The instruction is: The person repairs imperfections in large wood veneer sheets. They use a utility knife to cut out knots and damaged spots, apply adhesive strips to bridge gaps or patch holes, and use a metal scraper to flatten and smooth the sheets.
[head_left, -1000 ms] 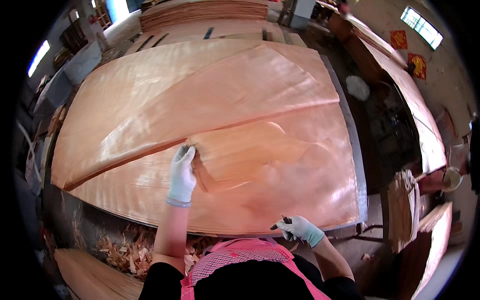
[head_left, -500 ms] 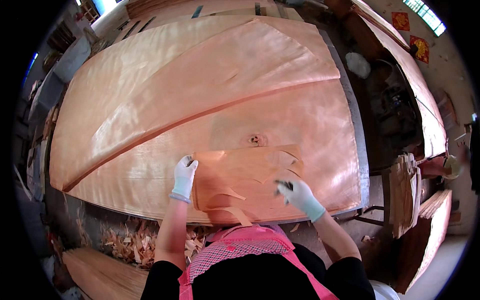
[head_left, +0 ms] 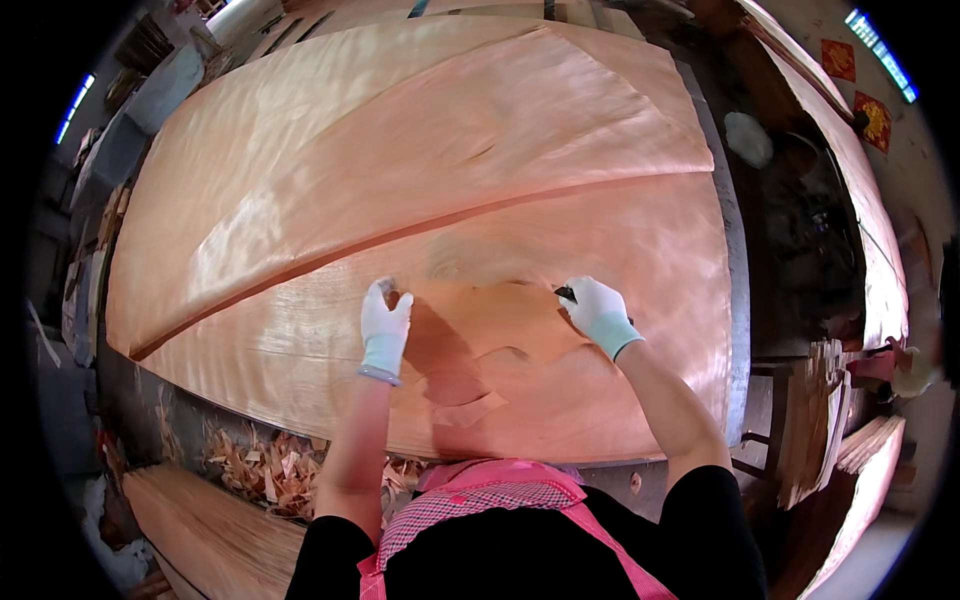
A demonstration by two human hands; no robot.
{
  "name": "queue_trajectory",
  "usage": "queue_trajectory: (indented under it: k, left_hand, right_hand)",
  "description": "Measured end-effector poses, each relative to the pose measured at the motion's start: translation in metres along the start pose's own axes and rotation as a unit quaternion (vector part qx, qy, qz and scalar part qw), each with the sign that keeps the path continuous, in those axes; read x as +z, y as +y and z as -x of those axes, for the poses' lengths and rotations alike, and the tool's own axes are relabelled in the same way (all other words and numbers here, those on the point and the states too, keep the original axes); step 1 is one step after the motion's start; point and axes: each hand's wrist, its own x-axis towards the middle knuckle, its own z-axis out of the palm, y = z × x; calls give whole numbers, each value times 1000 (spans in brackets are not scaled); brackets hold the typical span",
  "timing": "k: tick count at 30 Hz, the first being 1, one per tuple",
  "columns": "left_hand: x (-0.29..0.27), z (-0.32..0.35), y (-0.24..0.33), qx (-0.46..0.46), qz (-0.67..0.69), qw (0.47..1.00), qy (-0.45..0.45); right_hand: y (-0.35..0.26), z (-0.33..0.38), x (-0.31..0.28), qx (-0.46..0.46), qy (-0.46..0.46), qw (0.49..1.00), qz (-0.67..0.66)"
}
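A large sheet of thin pinkish wood veneer (head_left: 660, 240) lies flat in front of me. On its near part rests a smaller orange-tan veneer piece (head_left: 490, 318) with an uneven near edge. My left hand (head_left: 384, 328), in a white glove, has its thumb and fingers curled at the left end of this piece. In my right hand (head_left: 600, 310), also gloved, a small dark tool (head_left: 566, 294) is gripped at the piece's right end; its exact kind cannot be made out. A loose veneer scrap (head_left: 470, 410) lies nearer to me.
Across the far part of the sheet lies a folded-over veneer layer (head_left: 450, 140) with a raised edge. Veneer shavings (head_left: 265, 470) are heaped below the near left edge. Stacked veneer (head_left: 210, 530) stands at lower left, and more veneer bundles (head_left: 815, 425) at right.
The small veneer piece has shifted away from me, over the damaged spot that showed in the sheet. My right hand has moved forward to its right end, and my left hand slightly forward.
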Motion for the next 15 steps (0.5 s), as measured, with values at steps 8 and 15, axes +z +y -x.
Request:
queue_trajectory:
  k: [8, 15]
  left_hand:
    - [91, 46, 63, 152, -225, 950, -153]
    - [110, 46, 79, 93, -256, 951, -146]
  right_hand:
    - [-2, -30, -2, 31, -13, 998, 58]
    - [12, -15, 24, -168, 164, 970, -55]
